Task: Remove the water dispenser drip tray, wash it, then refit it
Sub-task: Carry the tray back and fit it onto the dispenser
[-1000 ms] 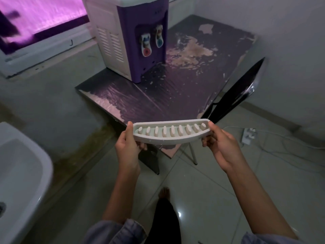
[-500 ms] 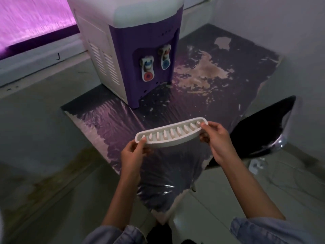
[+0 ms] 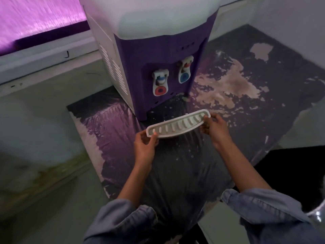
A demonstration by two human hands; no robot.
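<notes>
Hands (image 3: 144,145) (image 3: 214,127) clamp both ends of a white, curved, slotted drip tray (image 3: 177,125), tilted.

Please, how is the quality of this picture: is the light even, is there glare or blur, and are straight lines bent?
Head view: dim room, uneven light; a strong pink glow from the window, which is streaked with blur; pink glare on the table; the tray and dispenser are slightly soft; the wide lens bends the sill and the table's edges; both hands, left and right, stay readable.
</notes>
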